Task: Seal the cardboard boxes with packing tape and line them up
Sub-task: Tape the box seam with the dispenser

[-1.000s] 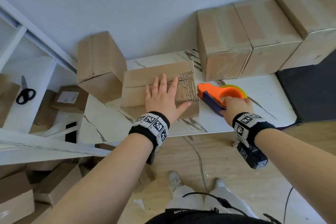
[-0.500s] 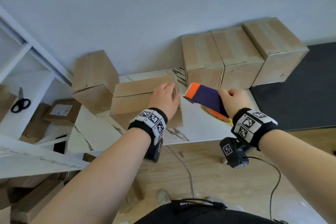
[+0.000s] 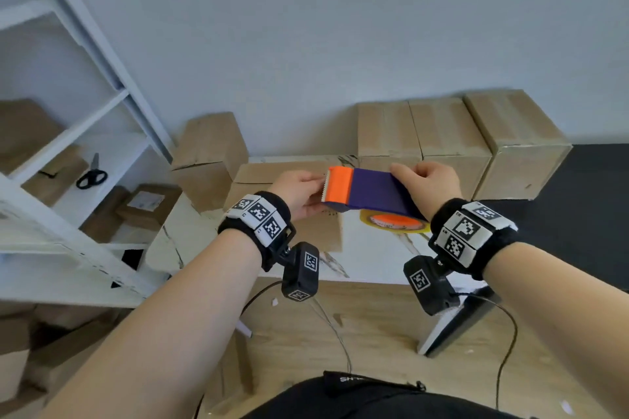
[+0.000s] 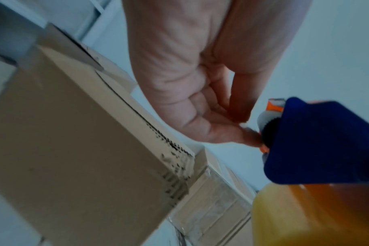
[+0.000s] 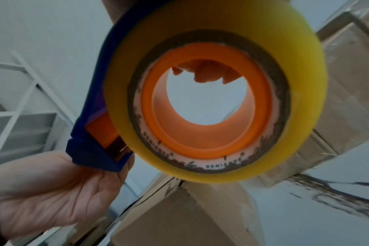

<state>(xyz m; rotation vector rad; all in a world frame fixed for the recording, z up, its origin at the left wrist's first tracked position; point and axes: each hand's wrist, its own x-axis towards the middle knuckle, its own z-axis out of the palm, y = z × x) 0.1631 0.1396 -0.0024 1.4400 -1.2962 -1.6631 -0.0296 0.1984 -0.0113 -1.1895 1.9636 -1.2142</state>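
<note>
nearest, in the lower half of the frame, both forearms reach forward with marker bands and small black cameras at the wrists. the right hand point(image 3: 423, 185) grips the purple back end of the tape dispenser point(image 3: 371, 192), held level above the counter point(image 3: 374, 255) at mid frame. the yellow tape roll point(image 5: 217, 86) hangs beneath it on an orange hub, and fingertips show through the hub's hole in the right wrist view. the left hand point(image 3: 299, 192) is at the dispenser's orange toothed end, its fingertips point(image 4: 251, 138) pinched at the edge by the cutter; whether they hold a tape end is too blurred to tell. just beyond and below the left hand, the unsealed box point(image 3: 272, 177) sits on the white marbled counter, its flaps closed. behind it to the left another box point(image 3: 211, 146) stands tilted against the wall. at upper right, three sealed boxes point(image 3: 456, 136) stand side by side, touching, along the grey wall. at far left, a white shelf point(image 3: 102, 146) carries black scissors point(image 3: 90, 175) and more cartons.
</note>
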